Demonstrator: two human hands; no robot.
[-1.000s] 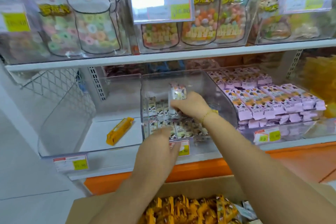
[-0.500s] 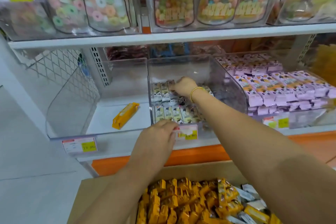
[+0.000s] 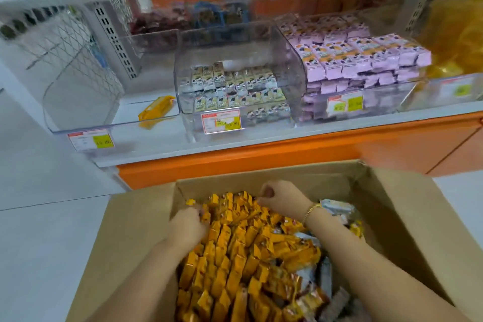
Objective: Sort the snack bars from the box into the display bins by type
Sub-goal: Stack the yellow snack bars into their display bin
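The cardboard box [image 3: 397, 219] on the floor is packed with orange snack bars [image 3: 243, 256], a few silvery ones [image 3: 337, 208] along its right side. Up on the shelf, the left bin [image 3: 78, 102] holds one orange bar [image 3: 156, 109], the middle bin [image 3: 285, 60] cream bars [image 3: 235, 86], the right bin [image 3: 379, 108] lilac ones [image 3: 363, 57]. Both hands are down in the box: the left hand [image 3: 188, 226] digs its fingers in among the orange bars, the right hand [image 3: 281, 200] is curled over their tops; I can't tell whether either has hold of one
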